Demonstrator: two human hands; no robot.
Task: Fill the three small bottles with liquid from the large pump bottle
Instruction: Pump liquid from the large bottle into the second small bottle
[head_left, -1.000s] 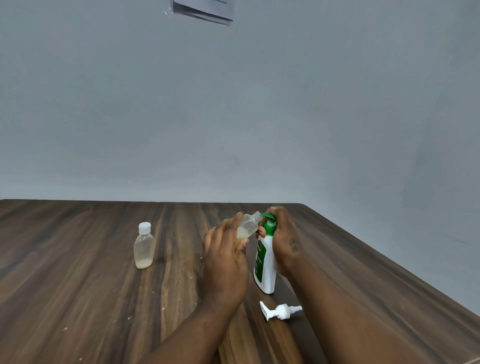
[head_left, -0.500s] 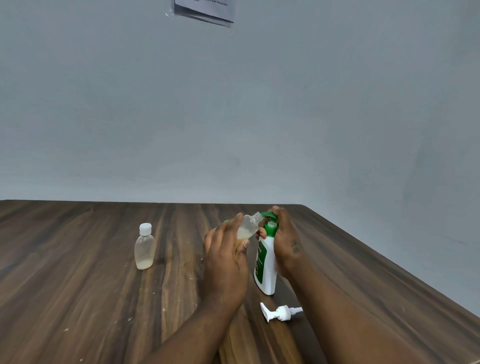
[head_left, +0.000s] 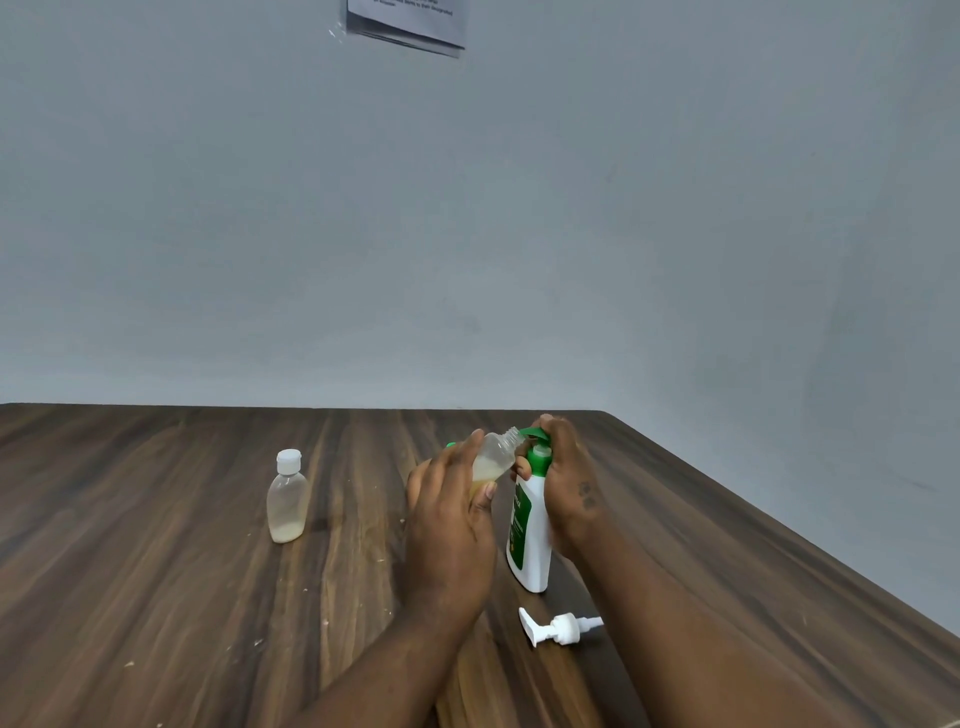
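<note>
**Q:** What are the hands doing at the table?

**A:** The left hand (head_left: 452, 519) grips a small clear plastic bottle (head_left: 493, 457). It is uncapped and tilted, with its threaded neck pointing toward the large white bottle (head_left: 530, 540). Pale yellowish liquid sits in its lower part. The right hand (head_left: 563, 478) is curled round the large bottle's green top. That bottle's base rests on the table, between the two forearms.

**Q:** How many of each thing?

**A:** Two small bottles are in plain sight. One is held. The second small bottle (head_left: 287, 499) is translucent with rounded shoulders and a white cap. It stands upright well off to the left, with a little pale liquid at its bottom. A speck of green (head_left: 450, 445) shows behind the left hand, and what it is cannot be told. There is one large bottle, smooth-sided with a green label. One white pump head (head_left: 558, 627) lies on its side just in front of it.

**Q:** And the setting?

**A:** A dark wood-grain table (head_left: 156, 597) is flecked with pale crumbs, and its far corner lies to the right. Behind it is a plain grey wall (head_left: 519, 234), with a sheet of paper (head_left: 410, 23) fixed high up.
</note>
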